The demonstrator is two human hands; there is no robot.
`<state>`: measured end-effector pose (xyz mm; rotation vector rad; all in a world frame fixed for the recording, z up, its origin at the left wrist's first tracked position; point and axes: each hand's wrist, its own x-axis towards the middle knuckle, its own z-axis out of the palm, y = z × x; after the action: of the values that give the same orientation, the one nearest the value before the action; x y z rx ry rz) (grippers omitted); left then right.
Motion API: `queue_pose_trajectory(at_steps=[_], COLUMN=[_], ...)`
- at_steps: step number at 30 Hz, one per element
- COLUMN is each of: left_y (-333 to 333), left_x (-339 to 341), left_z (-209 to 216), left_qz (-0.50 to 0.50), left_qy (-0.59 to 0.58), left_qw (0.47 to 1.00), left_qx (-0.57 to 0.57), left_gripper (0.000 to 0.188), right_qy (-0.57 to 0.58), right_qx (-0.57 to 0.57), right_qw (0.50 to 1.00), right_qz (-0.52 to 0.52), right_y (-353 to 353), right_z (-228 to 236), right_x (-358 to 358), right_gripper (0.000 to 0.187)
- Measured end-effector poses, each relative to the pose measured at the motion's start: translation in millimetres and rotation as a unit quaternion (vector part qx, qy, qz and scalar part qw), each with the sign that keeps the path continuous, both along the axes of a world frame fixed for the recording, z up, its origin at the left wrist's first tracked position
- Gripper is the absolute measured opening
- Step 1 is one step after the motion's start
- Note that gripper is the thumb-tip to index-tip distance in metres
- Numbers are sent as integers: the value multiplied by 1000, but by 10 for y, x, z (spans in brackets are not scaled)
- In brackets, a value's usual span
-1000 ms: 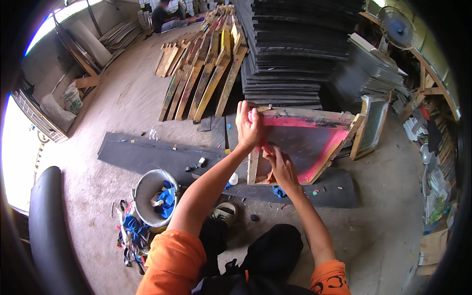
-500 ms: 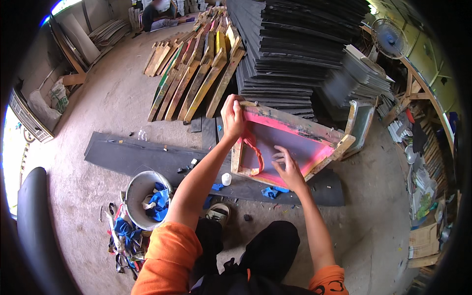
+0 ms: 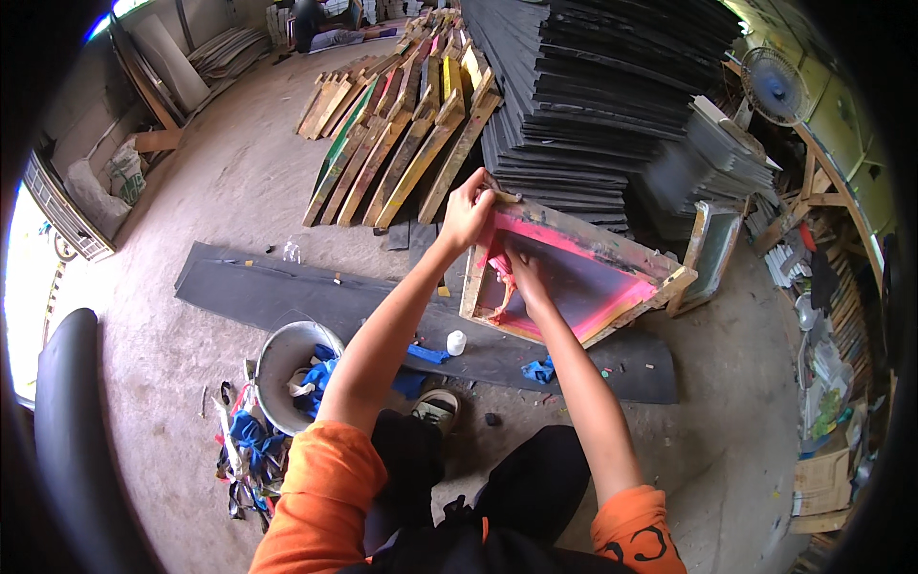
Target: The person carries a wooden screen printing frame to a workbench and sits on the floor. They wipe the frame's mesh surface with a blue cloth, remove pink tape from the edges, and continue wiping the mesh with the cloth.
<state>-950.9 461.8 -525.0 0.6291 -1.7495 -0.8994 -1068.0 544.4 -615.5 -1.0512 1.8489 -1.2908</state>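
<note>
My left hand point(image 3: 468, 212) is closed around the upper left corner of a wooden screen-printing frame point(image 3: 598, 239), holding it tilted above the floor. Bright pink ink stains the inner edges of its grey mesh. Inside the frame, my right hand point(image 3: 528, 279) is closed at a pink-stained rag point(image 3: 503, 293) that hangs near the left side; its fingertips are partly hidden. Beneath the frame, a long black sheet point(image 3: 287, 285) lies on the floor. On it are a small white bottle point(image 3: 456, 342) and a blue cloth scrap point(image 3: 538, 370).
A grey bucket point(image 3: 272, 394) of blue rags stands at my left, beside a heap of scraps point(image 3: 251, 450). Ahead are rows of wooden frames point(image 3: 411, 158) and a tall stack of black sheets point(image 3: 583, 105). A fan point(image 3: 775, 86) is at the right. Another person point(image 3: 330, 36) sits far back.
My right hand has moved left and up across the mesh, from open fingers to a closed grip at the pink rag. My left hand keeps its hold on the frame's corner.
</note>
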Motion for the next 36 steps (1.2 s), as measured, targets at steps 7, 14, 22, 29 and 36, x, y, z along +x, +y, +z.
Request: queue_pose_trajectory(at_steps=[7,14,22,29,36], left_y=[171,-16,20,13,104], left_x=[-146,-201,-238,-257,-251], left_z=[48,-257,-210,-158,-65], left_qz=[72,71,86,114,87], left_qy=[101,201,192,182,172], left_qw=[988,976,977,977,981], left_qx=[96,54,37,4,5], left_gripper=[30,15,15,15,16], right_qy=[-40,-93,-141,-178,-7], right_qx=[-38,-14,-108,-198,-180], right_qw=[998,992,979,962,982], right_qz=[38,87,101,60,59], right_y=[-58,27,253,521,651], right_z=[-41,72,224,238,339], right_x=[128,165,-40,-94,-198], right_gripper=[29,23,24,25,24])
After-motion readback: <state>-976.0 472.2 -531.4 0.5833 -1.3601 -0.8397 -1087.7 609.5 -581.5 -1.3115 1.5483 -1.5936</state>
